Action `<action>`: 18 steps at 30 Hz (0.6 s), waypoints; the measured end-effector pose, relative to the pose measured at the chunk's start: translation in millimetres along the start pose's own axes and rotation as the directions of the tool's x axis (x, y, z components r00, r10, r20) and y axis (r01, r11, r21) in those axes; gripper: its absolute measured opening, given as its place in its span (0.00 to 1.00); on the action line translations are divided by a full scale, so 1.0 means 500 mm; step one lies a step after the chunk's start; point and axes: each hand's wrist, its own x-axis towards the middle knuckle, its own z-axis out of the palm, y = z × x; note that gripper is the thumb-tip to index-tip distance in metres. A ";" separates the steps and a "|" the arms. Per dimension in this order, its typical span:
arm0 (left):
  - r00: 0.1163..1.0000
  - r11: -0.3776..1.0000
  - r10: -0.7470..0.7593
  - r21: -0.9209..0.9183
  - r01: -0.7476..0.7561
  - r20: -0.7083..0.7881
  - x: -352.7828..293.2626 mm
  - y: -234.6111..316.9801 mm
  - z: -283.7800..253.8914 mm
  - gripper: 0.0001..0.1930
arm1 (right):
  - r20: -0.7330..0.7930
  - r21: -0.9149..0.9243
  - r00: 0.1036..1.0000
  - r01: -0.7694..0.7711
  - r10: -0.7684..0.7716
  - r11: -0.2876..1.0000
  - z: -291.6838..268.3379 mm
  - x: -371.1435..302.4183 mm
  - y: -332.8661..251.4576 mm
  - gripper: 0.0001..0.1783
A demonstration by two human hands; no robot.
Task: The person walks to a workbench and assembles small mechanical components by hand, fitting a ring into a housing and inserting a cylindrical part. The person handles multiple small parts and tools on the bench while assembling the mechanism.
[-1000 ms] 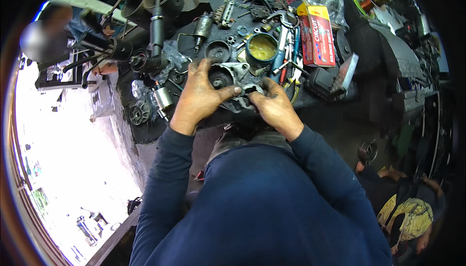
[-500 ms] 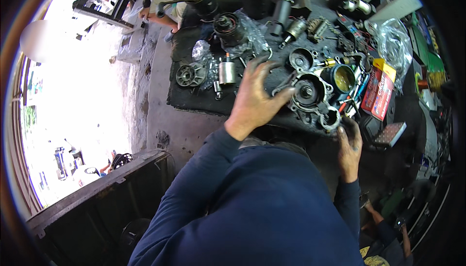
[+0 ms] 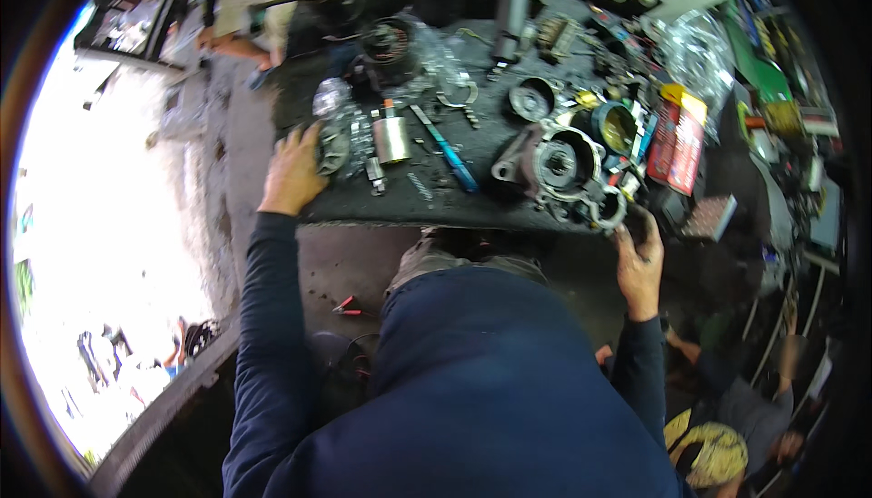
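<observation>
At the bench's left edge my left hand (image 3: 293, 171) has its fingers and thumb around the outer side of a round metal end cover (image 3: 334, 149), partly hidden by the hand. My right hand (image 3: 639, 262) is at the front edge, thumb and blackened fingers curled at the small ring of a cast metal housing (image 3: 556, 164); the exact contact is hard to see. The housing has a wide round opening and a bracket at its left. Between the hands lie a silver cylinder (image 3: 392, 138), a blue-handled tool (image 3: 450, 157) and a small spring (image 3: 420, 186).
Behind the housing stand a round cup (image 3: 531, 98) and a tin of yellowish grease (image 3: 616, 128). A red and yellow box (image 3: 677, 139) is at the right. Clear plastic bags (image 3: 698, 42) and a wire-wound motor part (image 3: 386, 41) lie farther back. People are nearby at far left and lower right.
My left hand has moved left from beside the housing to the end cover, uncovering the blue-handled tool. My right hand stays by the housing's small ring. The view has shifted, and the housing appears turned.
</observation>
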 end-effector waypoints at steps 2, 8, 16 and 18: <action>1.000 1.000 0.000 0.012 0.000 0.028 0.011 -0.008 -0.002 0.54 | -0.054 0.025 0.997 0.063 -0.062 0.998 0.010 0.004 -0.020 0.22; 0.996 0.969 -0.069 -0.240 0.054 -0.052 -0.019 -0.008 -0.074 0.49 | 0.053 -0.116 0.988 0.150 -0.145 0.982 0.010 0.035 -0.066 0.23; 0.994 0.495 0.055 -0.862 -0.110 -0.095 -0.169 0.321 -0.149 0.50 | 0.253 0.283 0.951 -0.249 0.179 0.926 0.027 0.062 -0.048 0.14; 0.990 0.516 0.036 -0.846 -0.133 -0.133 -0.151 0.421 -0.162 0.51 | 0.293 0.343 0.929 -0.323 0.226 0.882 0.031 0.049 -0.045 0.12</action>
